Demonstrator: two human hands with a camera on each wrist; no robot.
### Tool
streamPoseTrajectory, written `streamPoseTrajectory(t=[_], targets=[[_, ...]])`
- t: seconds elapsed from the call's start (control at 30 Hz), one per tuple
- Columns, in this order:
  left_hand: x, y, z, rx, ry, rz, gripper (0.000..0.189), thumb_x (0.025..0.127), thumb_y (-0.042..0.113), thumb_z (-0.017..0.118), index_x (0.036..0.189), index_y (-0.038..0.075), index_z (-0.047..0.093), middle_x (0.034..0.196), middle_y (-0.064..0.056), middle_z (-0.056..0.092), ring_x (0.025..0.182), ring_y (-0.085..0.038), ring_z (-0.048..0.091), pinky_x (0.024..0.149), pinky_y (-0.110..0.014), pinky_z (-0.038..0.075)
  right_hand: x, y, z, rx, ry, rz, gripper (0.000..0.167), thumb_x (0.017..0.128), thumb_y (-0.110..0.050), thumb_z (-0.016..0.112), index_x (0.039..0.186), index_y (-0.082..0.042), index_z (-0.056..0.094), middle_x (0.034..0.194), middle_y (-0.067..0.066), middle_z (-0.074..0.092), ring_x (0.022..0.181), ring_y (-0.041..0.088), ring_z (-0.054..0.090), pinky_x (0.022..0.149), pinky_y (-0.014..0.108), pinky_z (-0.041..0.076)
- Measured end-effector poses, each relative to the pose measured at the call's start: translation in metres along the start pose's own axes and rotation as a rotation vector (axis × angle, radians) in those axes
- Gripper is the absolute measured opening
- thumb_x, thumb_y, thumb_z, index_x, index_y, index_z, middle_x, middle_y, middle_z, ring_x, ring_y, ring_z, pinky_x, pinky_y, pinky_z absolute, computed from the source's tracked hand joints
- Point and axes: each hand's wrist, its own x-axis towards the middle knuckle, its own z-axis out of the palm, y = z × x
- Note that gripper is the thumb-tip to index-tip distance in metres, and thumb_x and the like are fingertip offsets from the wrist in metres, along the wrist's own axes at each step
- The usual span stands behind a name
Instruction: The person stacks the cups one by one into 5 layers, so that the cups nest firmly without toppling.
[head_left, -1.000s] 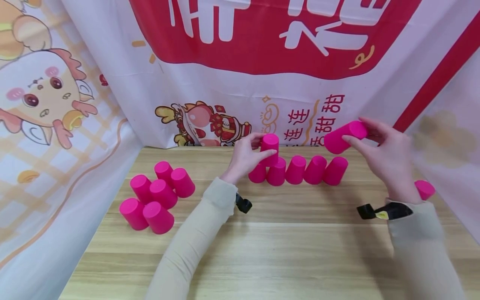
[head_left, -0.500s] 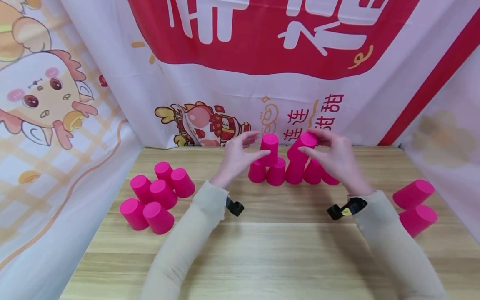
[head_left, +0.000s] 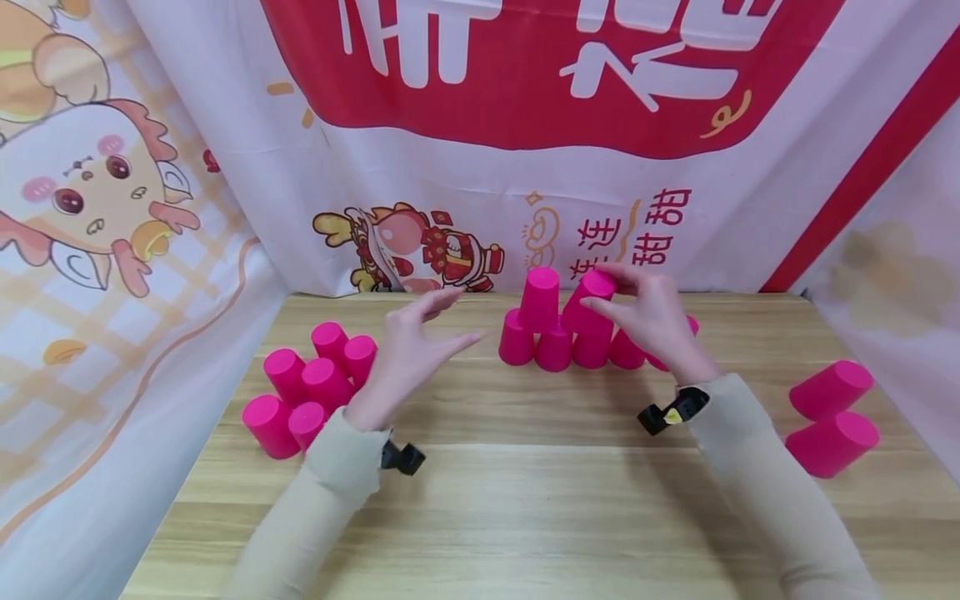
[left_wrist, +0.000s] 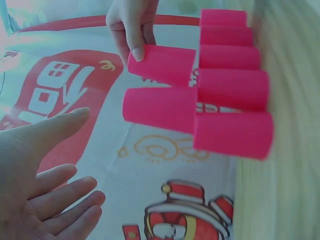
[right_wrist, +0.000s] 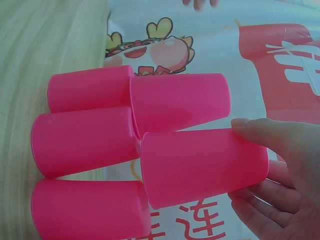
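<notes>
My right hand (head_left: 651, 315) pinches an upside-down pink cup (head_left: 588, 302) near its closed top, thumb on one side and fingers on the other. That cup's rim is right at the tops of the bottom row, tilted slightly in the right wrist view. Beside it, a second-level pink cup (head_left: 540, 300) stands across the first two of several upside-down cups (head_left: 553, 348) in a row. The row's right end is partly hidden by my right hand. My left hand (head_left: 408, 350) is held apart from the stack, thumb and fingers spread with nothing between them, nearest the left group of cups (head_left: 327, 385).
Two pink cups (head_left: 831, 390) stand at the right side of the wooden table (head_left: 510, 508). Behind the row hangs a printed cloth (head_left: 450, 183), close to the table's back edge. More cloth walls the left and right sides.
My right hand has brought its cup from the right to above the row, beside the placed cup. My left hand has let go of the placed cup and moved left toward the left group.
</notes>
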Motion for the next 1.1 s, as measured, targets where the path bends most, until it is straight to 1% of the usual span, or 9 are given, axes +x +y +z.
streamPoseTrajectory(t=[0.2, 0.4, 0.5, 0.6, 0.63, 0.7, 0.8, 0.87, 1.1], targets=[[-0.034, -0.012, -0.024, 0.112, -0.013, -0.068, 0.064, 0.082, 0.036, 0.088, 0.138, 0.018, 0.064, 0.136, -0.003, 0.064, 0.123, -0.026, 0.059, 0.101, -0.049, 0.05, 0.001, 0.003, 0.003, 0.012, -0.021, 0.029, 0.063, 0.088, -0.031, 0.083, 0.144, -0.016, 0.059, 0.131, 0.009, 0.064, 0.113, 0.029, 0.063, 0.09, 0.047, 0.057], [-0.063, -0.024, -0.045, 0.209, 0.009, -0.051, 0.066, 0.081, 0.036, 0.088, 0.139, 0.015, 0.063, 0.134, -0.005, 0.065, 0.116, -0.027, 0.063, 0.095, -0.049, 0.053, 0.003, 0.005, 0.006, 0.015, -0.025, 0.039, 0.063, 0.088, -0.031, 0.082, 0.145, -0.015, 0.059, 0.131, 0.009, 0.064, 0.113, 0.029, 0.062, 0.089, 0.047, 0.057], [-0.077, -0.033, -0.056, 0.272, 0.028, -0.061, 0.067, 0.081, 0.04, 0.088, 0.138, 0.014, 0.063, 0.128, -0.004, 0.068, 0.095, -0.026, 0.067, 0.08, -0.043, 0.057, 0.003, 0.004, 0.007, 0.013, -0.024, 0.042, 0.063, 0.089, -0.03, 0.082, 0.145, -0.015, 0.058, 0.132, 0.009, 0.064, 0.114, 0.03, 0.062, 0.09, 0.047, 0.057], [-0.09, -0.041, -0.066, 0.333, 0.059, -0.068, 0.069, 0.079, 0.043, 0.088, 0.137, 0.014, 0.064, 0.123, -0.005, 0.07, 0.085, -0.024, 0.067, 0.07, -0.038, 0.055, 0.003, 0.004, 0.008, 0.01, -0.028, 0.042, 0.065, 0.089, -0.03, 0.082, 0.147, -0.016, 0.057, 0.134, 0.01, 0.062, 0.116, 0.03, 0.061, 0.092, 0.048, 0.055], [-0.094, -0.044, -0.069, 0.347, 0.067, -0.075, 0.069, 0.079, 0.043, 0.089, 0.137, 0.014, 0.064, 0.122, -0.005, 0.07, 0.075, -0.025, 0.064, 0.063, -0.037, 0.053, 0.002, 0.004, 0.007, 0.011, -0.029, 0.04, 0.065, 0.089, -0.03, 0.082, 0.148, -0.016, 0.056, 0.135, 0.01, 0.062, 0.117, 0.031, 0.061, 0.093, 0.049, 0.055], [-0.101, -0.049, -0.075, 0.366, 0.092, -0.079, 0.069, 0.078, 0.04, 0.09, 0.135, 0.012, 0.065, 0.122, -0.007, 0.07, 0.085, -0.026, 0.068, 0.066, -0.037, 0.054, 0.001, 0.006, 0.006, 0.009, -0.035, 0.036, 0.067, 0.089, -0.03, 0.082, 0.149, -0.017, 0.054, 0.139, 0.01, 0.06, 0.12, 0.033, 0.059, 0.096, 0.05, 0.053], [-0.111, -0.055, -0.082, 0.375, 0.118, -0.104, 0.067, 0.077, 0.037, 0.092, 0.133, 0.011, 0.066, 0.119, -0.01, 0.071, 0.086, -0.031, 0.069, 0.067, -0.041, 0.054, -0.002, 0.007, 0.003, -0.002, -0.037, 0.034, 0.071, 0.089, -0.033, 0.082, 0.151, -0.019, 0.052, 0.142, 0.01, 0.058, 0.125, 0.034, 0.057, 0.099, 0.052, 0.051], [-0.117, -0.058, -0.085, 0.371, 0.133, -0.113, 0.065, 0.077, 0.033, 0.092, 0.132, 0.009, 0.067, 0.118, -0.012, 0.071, 0.095, -0.032, 0.069, 0.074, -0.046, 0.055, -0.006, 0.009, 0.0, -0.011, -0.028, 0.035, 0.072, 0.088, -0.035, 0.082, 0.151, -0.018, 0.052, 0.143, 0.011, 0.057, 0.126, 0.036, 0.057, 0.098, 0.053, 0.051], [-0.127, -0.066, -0.093, 0.38, 0.182, -0.096, 0.065, 0.072, 0.019, 0.095, 0.13, 0.004, 0.068, 0.117, -0.017, 0.071, 0.1, -0.035, 0.065, 0.081, -0.052, 0.053, -0.023, 0.019, -0.022, -0.025, 0.028, 0.032, 0.07, 0.089, -0.031, 0.081, 0.15, -0.015, 0.052, 0.144, 0.015, 0.057, 0.129, 0.036, 0.055, 0.1, 0.055, 0.049]])
